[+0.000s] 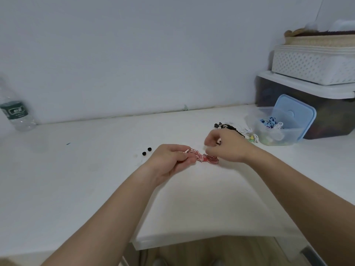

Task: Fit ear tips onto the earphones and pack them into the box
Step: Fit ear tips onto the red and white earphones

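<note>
My left hand (171, 160) grips the coiled red-and-white braided earphones (204, 158) at the white surface (76, 189). My right hand (228, 145) pinches a small pale piece (218, 141), likely an earbud. Two round black ear tips (147, 151) lie loose nearby. The clear blue-lidded plastic box (278, 135) holds some sets; this one remains unpacked.

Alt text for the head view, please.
A left hand grips a coiled red-and-white earphone cable at a white table, the right hand curled just beside it. Two black ear tips lie left of them; an open clear box of earphones stands at right.
</note>
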Available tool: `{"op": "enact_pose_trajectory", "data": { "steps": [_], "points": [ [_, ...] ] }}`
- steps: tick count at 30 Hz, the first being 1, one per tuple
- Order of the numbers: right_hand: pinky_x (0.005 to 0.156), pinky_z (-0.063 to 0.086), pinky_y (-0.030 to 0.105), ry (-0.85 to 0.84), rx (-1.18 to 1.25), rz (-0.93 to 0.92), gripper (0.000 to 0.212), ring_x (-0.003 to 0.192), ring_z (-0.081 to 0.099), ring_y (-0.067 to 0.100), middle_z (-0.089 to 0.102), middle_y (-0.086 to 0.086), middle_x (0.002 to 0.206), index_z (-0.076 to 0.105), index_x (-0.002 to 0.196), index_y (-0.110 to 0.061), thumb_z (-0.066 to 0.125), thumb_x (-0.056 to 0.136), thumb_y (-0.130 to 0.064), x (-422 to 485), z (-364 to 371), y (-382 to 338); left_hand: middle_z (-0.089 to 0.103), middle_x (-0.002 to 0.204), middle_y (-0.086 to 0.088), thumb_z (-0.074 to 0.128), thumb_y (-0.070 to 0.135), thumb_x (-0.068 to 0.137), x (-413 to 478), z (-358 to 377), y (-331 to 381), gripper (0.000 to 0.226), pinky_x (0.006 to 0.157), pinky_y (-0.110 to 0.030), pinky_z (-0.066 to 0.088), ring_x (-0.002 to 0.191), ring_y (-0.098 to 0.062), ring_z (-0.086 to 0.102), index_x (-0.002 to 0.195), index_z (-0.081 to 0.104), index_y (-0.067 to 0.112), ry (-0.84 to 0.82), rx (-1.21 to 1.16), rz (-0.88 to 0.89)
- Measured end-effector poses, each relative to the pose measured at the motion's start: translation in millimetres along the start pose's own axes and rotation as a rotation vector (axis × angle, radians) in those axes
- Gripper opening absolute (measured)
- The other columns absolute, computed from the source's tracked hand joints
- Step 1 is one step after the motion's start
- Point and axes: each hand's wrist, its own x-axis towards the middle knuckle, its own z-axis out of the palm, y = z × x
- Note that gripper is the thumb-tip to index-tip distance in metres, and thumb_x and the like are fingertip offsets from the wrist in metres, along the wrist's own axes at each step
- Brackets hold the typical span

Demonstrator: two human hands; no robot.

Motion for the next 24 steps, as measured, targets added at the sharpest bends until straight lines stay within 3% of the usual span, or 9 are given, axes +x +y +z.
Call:
{"op": "enact_pose_trajectory", "data": {
  "steps": [3, 7, 10, 12, 15, 17, 20, 24],
  "points": [
    [0.076, 0.05, 0.02, -0.006, 0.127, -0.185, 0.022, 0.092, 0.063, 0.005, 0.064, -0.014, 0.106, 0.072, 0.1, -0.035, 0.074, 0.082, -0.023, -7.2, 10.9, -16.0, 0.074, 0.102, -0.02, 0.052, -0.011, 0.095, -4.1, 1.8, -2.0, 0.022, 0.085, -0.024, 0.059, 0.097, -0.025, 0.073, 0.112, 0.066, -0.01, -0.078, 0.106, 0.023],
    [0.077, 0.049, 0.02, -0.087, 0.096, -0.272, 0.013, 0.09, 0.064, 0.006, 0.061, -0.012, 0.104, 0.076, 0.097, -0.031, 0.074, 0.087, -0.023, -9.7, 28.6, -21.9, 0.075, 0.108, -0.016, 0.051, -0.011, 0.095, -6.1, -0.9, -4.7, 0.023, 0.089, -0.023, 0.057, 0.099, -0.018, 0.073, 0.11, 0.068, -0.009, -0.111, 0.207, 0.022],
    [0.075, 0.047, 0.017, -0.082, 0.096, -0.278, 0.021, 0.087, 0.063, 0.008, 0.057, -0.014, 0.101, 0.075, 0.097, -0.034, 0.073, 0.086, -0.016, -10.1, 31.5, -20.4, 0.073, 0.114, -0.019, 0.047, -0.01, 0.097, -6.8, -3.4, -6.0, 0.026, 0.091, -0.024, 0.057, 0.107, -0.024, 0.071, 0.114, 0.068, -0.008, -0.131, 0.183, -0.012],
    [0.076, 0.05, 0.023, -0.069, 0.075, -0.281, 0.015, 0.085, 0.063, 0.01, 0.058, -0.012, 0.099, 0.076, 0.093, -0.031, 0.075, 0.086, -0.018, -9.7, 33.7, -18.9, 0.072, 0.116, -0.02, 0.046, -0.01, 0.098, -7.9, -3.4, -6.8, 0.027, 0.091, -0.025, 0.057, 0.11, -0.026, 0.07, 0.115, 0.067, -0.007, -0.129, 0.177, -0.024],
    [0.078, 0.052, 0.03, -0.037, 0.042, -0.264, 0.007, 0.086, 0.061, 0.011, 0.058, -0.007, 0.095, 0.075, 0.087, -0.025, 0.076, 0.084, -0.019, -7.6, 36.2, -15.5, 0.071, 0.118, -0.023, 0.047, -0.009, 0.098, -8.2, -1.4, -9.0, 0.028, 0.09, -0.025, 0.058, 0.108, -0.027, 0.071, 0.119, 0.065, -0.007, -0.12, 0.167, -0.023],
    [0.075, 0.051, 0.026, -0.028, 0.051, -0.226, 0.007, 0.083, 0.06, 0.004, 0.06, -0.009, 0.093, 0.072, 0.087, -0.025, 0.075, 0.085, -0.019, -7.5, 35.9, -11.9, 0.07, 0.117, -0.024, 0.049, -0.006, 0.099, -8.8, -0.5, -9.6, 0.025, 0.087, -0.025, 0.059, 0.103, -0.026, 0.073, 0.12, 0.063, -0.005, -0.09, 0.185, -0.004],
    [0.065, 0.045, 0.014, 0.013, 0.144, -0.185, 0.009, 0.071, 0.062, -0.001, 0.069, -0.008, 0.083, 0.071, 0.087, -0.025, 0.073, 0.087, -0.017, -7.1, 32.9, -8.2, 0.071, 0.113, -0.023, 0.057, 0.0, 0.099, -9.5, 1.0, -10.9, 0.023, 0.087, -0.029, 0.06, 0.099, -0.028, 0.074, 0.122, 0.058, -0.001, -0.019, 0.333, 0.069],
    [0.061, 0.047, 0.017, 0.091, 0.469, -0.11, 0.011, 0.059, 0.057, 0.003, 0.068, -0.002, 0.077, 0.069, 0.09, -0.015, 0.071, 0.089, -0.005, -4.2, 27.8, -7.1, 0.073, 0.102, -0.013, 0.073, 0.019, 0.08, -13.7, 3.6, -12.3, 0.039, 0.094, -0.043, 0.057, 0.095, -0.027, 0.074, 0.116, 0.061, 0.013, 0.037, 0.644, 0.188]
  ]
}}
